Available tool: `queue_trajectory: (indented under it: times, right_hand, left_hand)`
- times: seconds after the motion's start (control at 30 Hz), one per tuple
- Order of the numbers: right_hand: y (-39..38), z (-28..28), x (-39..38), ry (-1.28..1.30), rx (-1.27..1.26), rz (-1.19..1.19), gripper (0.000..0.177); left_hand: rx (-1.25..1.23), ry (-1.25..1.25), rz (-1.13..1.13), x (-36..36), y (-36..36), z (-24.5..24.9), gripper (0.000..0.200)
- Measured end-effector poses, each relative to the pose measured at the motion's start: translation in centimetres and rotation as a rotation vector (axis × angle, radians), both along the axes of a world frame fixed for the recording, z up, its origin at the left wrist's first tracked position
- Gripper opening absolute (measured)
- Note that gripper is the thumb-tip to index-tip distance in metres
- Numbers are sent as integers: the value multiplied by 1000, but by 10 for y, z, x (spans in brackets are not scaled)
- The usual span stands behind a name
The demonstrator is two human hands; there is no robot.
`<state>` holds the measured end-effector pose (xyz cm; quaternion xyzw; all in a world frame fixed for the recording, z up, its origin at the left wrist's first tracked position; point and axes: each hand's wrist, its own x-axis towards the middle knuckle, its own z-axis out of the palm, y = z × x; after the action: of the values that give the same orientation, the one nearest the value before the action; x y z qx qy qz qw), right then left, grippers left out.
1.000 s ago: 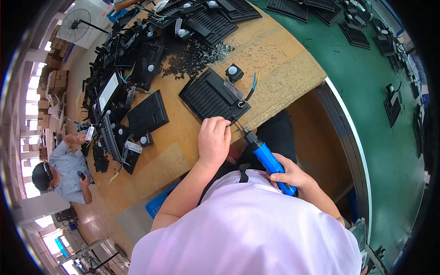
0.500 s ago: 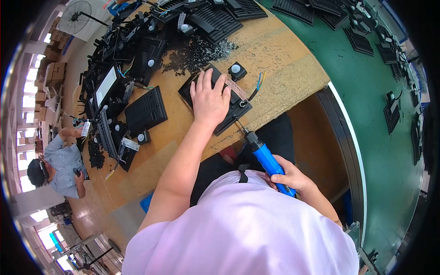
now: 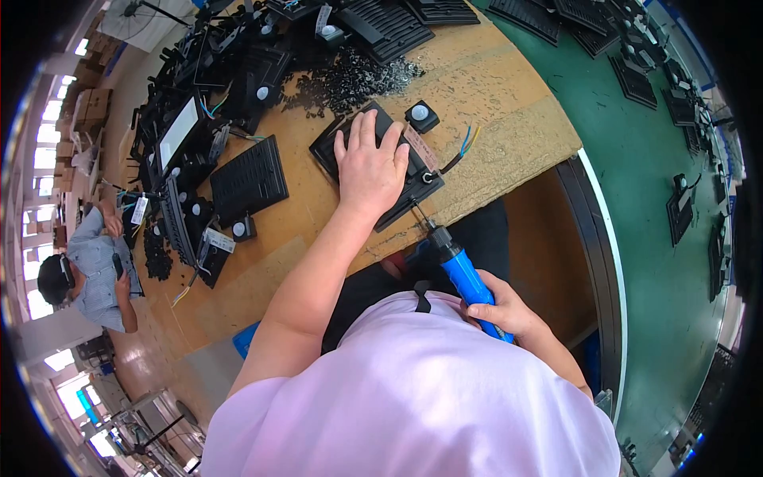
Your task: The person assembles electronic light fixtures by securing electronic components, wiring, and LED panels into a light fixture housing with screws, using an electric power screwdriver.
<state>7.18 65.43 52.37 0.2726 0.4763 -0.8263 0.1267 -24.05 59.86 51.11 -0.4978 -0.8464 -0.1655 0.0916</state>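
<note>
Under left fingers, the housing seemingly lies flat.

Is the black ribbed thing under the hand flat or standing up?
Lying flat. The left hand presses palm-down on the housing, ribbed side up, on the table.

Left hand: arm extended forward, palm down, fingers spread flat. Right hand: held behind and right of it, fingers curled in a closed grip.

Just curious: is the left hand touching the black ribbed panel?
Touching. The head view shows the left hand lying flat on the black ribbed panel.
</note>
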Motion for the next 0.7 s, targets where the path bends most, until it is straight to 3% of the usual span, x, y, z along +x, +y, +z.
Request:
queue_trajectory:
  times: [0.3, 0.7]
  right_hand:
    - [10, 11, -8, -44, -54, 35, 72]
    - [5, -6, -6, 117, -631, -90, 74]
  left_hand:
    - [12, -3, -1, 0, 2, 1, 37]
    - [52, 31, -10, -1, 1, -3, 36]
